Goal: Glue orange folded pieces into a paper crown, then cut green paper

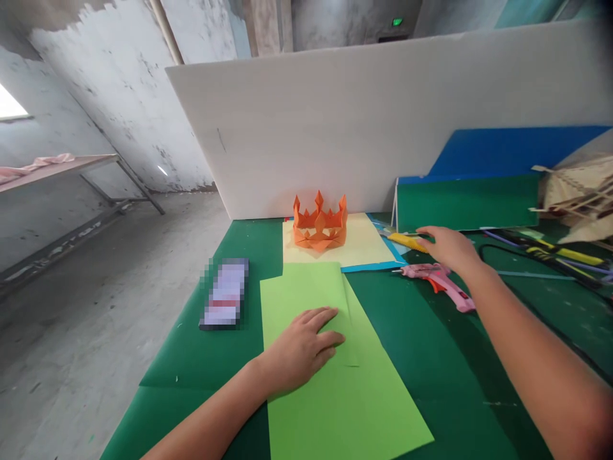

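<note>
My left hand [304, 345] lies flat with its fingers spread on light green paper, pressing a narrower folded green piece [316, 284] against a larger green sheet [354, 409]. At the right, my right hand [450, 250] has its fingers around the back end of a yellow utility knife [405, 240]; part of the grip is hidden. Just below that hand, a pink glue gun [438, 278] with an orange trigger rests on the green table. Beyond the paper, an orange paper crown [319, 239] stands on a pale yellow sheet [366, 246].
A blurred phone [224, 294] lies left of the paper on the green table [191, 377]. A white board [311, 128] rises behind, with a green panel [464, 204] before it. Cables [541, 255] and a beige bundle [579, 198] crowd the right side.
</note>
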Available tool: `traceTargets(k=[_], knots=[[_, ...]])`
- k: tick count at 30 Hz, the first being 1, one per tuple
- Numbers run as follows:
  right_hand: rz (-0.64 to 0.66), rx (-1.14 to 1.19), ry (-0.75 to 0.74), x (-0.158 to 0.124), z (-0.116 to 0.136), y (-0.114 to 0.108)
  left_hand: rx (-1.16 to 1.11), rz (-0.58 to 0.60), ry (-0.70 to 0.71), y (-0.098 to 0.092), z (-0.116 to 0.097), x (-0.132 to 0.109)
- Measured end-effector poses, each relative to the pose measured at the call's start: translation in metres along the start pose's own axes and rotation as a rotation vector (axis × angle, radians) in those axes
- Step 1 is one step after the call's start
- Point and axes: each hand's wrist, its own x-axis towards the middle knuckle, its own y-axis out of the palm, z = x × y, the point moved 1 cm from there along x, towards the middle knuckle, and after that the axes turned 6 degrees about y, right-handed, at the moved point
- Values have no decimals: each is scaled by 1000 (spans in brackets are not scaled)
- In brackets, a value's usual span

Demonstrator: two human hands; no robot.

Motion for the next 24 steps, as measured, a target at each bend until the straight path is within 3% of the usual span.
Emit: traceTargets(k=[3,7,10,13,20,24], knots=[[31,-53,35,21,-14,21,-6,14,28,0,3,-3],[30,-87,-11,25,-19,42,-6,14,29,2,6,-5],[-10,-119,-45,22,-19,43,7,11,18,4,6,-5],[-61,-162,-80,12,-20,30,29,8,-7,4,4,-6],[-172,-254,-76,-56,-20,-17,109,-54,-126,6,2,-1],[32,-27,-132,-110,-2,-24,130,-67,-154,6,4,2]])
